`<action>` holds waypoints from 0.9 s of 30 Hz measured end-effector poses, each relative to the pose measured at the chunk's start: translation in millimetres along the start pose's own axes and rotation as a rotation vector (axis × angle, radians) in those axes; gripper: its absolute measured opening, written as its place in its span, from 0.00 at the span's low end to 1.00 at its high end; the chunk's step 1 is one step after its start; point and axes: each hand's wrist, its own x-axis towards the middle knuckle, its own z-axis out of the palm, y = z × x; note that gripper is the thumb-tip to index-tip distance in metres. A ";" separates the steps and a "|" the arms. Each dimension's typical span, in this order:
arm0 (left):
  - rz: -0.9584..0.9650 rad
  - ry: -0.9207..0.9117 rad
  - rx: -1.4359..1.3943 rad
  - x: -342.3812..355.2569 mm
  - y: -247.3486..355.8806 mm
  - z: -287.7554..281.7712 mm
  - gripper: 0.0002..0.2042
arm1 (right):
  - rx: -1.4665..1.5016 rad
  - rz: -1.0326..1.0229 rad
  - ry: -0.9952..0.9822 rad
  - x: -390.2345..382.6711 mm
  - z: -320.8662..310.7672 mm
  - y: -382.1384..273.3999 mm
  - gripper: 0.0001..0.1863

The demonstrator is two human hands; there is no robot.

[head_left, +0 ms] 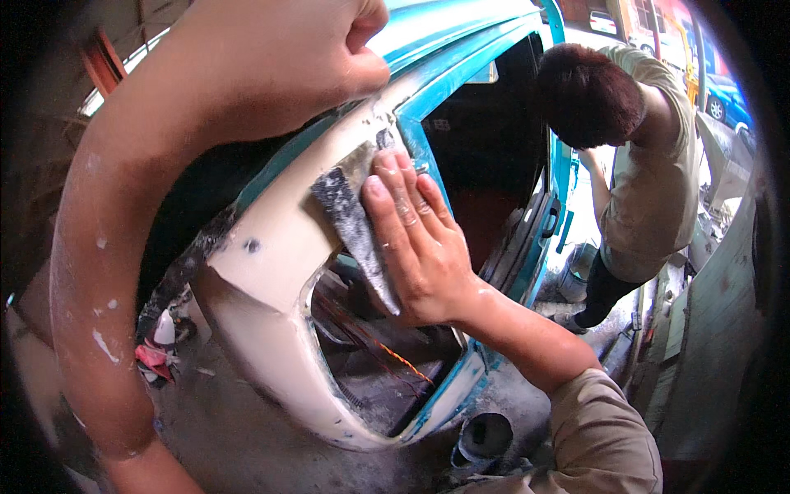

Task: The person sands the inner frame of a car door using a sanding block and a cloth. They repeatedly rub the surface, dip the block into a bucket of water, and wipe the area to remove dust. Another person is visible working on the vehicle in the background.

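beige panel (267,267) edges open cutout (372,380); right hand (421,251) on sheet (352,226)

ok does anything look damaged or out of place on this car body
Yes. Bright orange-yellow wiring trails loose in the uncovered opening below the right hand, rather than tucked away. A dark spot also interrupts the otherwise fairly even cream panel.

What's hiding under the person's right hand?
A dark, speckled sheet sticks out from under the right hand, over the cream panel. The hand hides the sheet's other part and the panel beneath.
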 end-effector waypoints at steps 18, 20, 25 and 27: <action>-0.089 -0.086 -0.086 -8.6 12.2 -15.8 0.12 | 0.650 0.250 0.199 -55.6 -5.1 -4.5 0.42; -0.114 -0.131 -0.116 -10.1 8.8 -27.2 0.12 | 0.221 0.057 0.125 -34.2 -4.5 -2.0 0.37; -0.009 -0.067 -0.038 -23.4 -3.4 -19.0 0.13 | 0.118 0.050 -0.003 -15.0 14.1 -14.6 0.39; 0.041 0.000 -0.061 -5.5 -3.6 16.1 0.12 | 0.091 0.058 0.026 -33.8 11.6 -5.0 0.39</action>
